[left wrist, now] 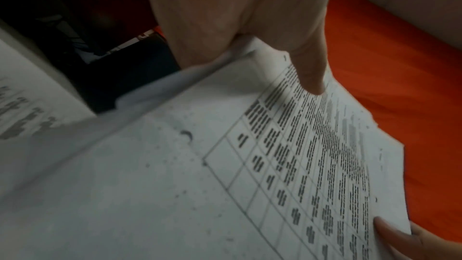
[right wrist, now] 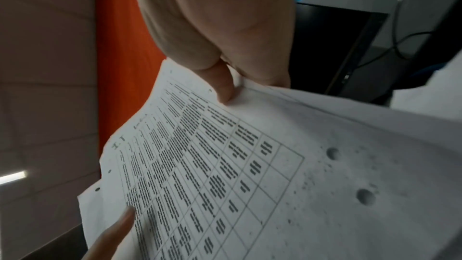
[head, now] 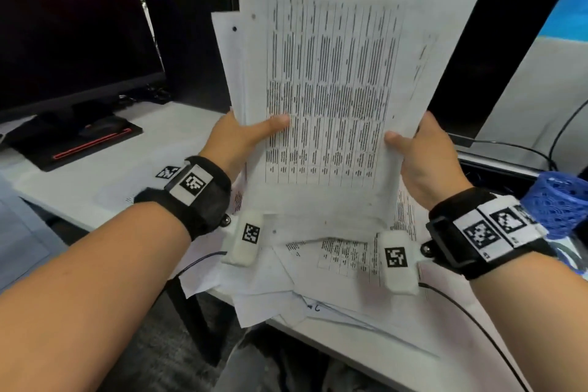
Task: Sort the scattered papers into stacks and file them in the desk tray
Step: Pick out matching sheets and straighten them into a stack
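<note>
I hold a stack of printed papers (head: 331,79) upright above the desk; its front sheet carries a table and a handwritten heading. My left hand (head: 245,134) grips the stack's left edge, thumb across the front. My right hand (head: 423,149) grips the right edge the same way. The left wrist view shows the left thumb (left wrist: 310,74) pressing on the stack (left wrist: 225,165). In the right wrist view the right thumb (right wrist: 225,86) pinches the sheets (right wrist: 250,165). More loose papers (head: 334,267) lie scattered on the desk below, some hanging over its front edge. No desk tray is in view.
A dark monitor (head: 63,35) on a black stand with a red stripe (head: 86,146) sits at the left. A second dark screen (head: 502,51) stands behind right, with cables (head: 525,149). A blue mesh holder (head: 560,204) is at the right edge. The white desk (head: 105,181) extends left.
</note>
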`<state>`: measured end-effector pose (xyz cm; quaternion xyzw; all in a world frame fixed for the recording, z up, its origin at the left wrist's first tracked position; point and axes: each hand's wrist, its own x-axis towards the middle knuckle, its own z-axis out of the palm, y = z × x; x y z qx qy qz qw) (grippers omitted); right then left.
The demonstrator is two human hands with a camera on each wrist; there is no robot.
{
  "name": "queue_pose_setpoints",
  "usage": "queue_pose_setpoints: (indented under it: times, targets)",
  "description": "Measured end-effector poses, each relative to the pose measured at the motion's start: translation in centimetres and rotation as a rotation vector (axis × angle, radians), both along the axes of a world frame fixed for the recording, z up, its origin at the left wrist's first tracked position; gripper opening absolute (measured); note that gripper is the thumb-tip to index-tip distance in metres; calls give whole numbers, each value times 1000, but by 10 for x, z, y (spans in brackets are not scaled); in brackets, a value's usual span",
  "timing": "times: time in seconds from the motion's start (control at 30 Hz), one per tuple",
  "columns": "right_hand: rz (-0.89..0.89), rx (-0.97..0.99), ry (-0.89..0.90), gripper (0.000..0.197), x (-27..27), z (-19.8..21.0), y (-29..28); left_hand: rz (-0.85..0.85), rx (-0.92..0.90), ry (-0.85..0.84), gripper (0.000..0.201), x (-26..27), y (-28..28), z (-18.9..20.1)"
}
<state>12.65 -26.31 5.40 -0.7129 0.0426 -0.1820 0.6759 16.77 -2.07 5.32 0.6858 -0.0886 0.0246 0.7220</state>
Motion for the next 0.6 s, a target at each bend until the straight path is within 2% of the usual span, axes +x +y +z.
queue_pose_setpoints:
  times: [0.07, 0.13, 0.27, 0.33, 0.4, 0.5, 0.53, 0.6]
  targets:
    - [0, -24, -91, 41, -4, 9, 0, -15, 26, -72, 42, 2, -1, 10]
    - [25, -61, -110, 40, -9, 12, -2, -57, 50, -100, 40, 3, -1, 16]
    - [59, -55, -118, 42, -16, 10, -7, -156, 162, -61, 32, 0, -2, 10]
    - [51, -50, -148, 40, -15, 16, -7, -191, 180, -38, 36, -4, -3, 8]
    - [41, -74, -207, 34, -14, 27, -6, -171, 185, -40, 42, -6, -8, 10]
    - [-34, -135, -324, 33, -15, 50, -3, -28, 346, -53, 23, -6, -13, 17]
    - [-51, -139, -367, 33, -15, 58, -1, -51, 335, -63, 18, -4, -13, 18]
    - [-81, -155, -411, 27, -11, 71, -1, -116, 243, -30, 29, -4, -14, 20]
